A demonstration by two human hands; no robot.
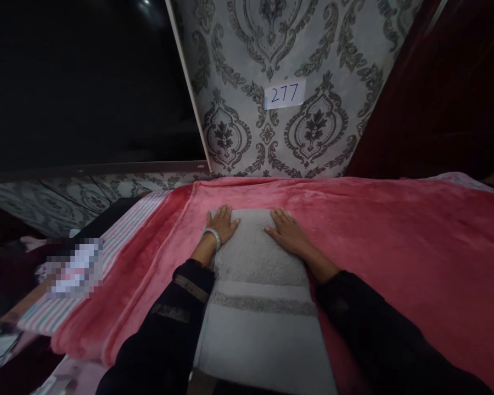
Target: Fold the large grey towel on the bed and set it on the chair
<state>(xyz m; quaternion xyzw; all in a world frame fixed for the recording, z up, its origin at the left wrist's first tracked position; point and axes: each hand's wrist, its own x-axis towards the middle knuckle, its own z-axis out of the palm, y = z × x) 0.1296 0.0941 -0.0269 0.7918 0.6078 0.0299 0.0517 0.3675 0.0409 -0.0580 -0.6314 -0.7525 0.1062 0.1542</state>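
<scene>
A grey towel [263,258] with lighter bands near its lower part lies lengthwise in front of me on a pink-red plush blanket [411,247]. My left hand [222,224], with a pale bracelet at the wrist, rests flat on the towel's far left corner, fingers spread. On the far right corner lies my right hand [287,231], also flat with its fingers stretched out. Neither hand grips the cloth. The towel's near end runs down to the bottom of the view, where something dark covers part of it.
A large dark television screen [90,82] stands at the back left, before a patterned wall [267,142] bearing a paper label [285,94] marked 277. A dark red panel [444,99] is at the right. Striped cloth [132,225] shows under the blanket's left edge.
</scene>
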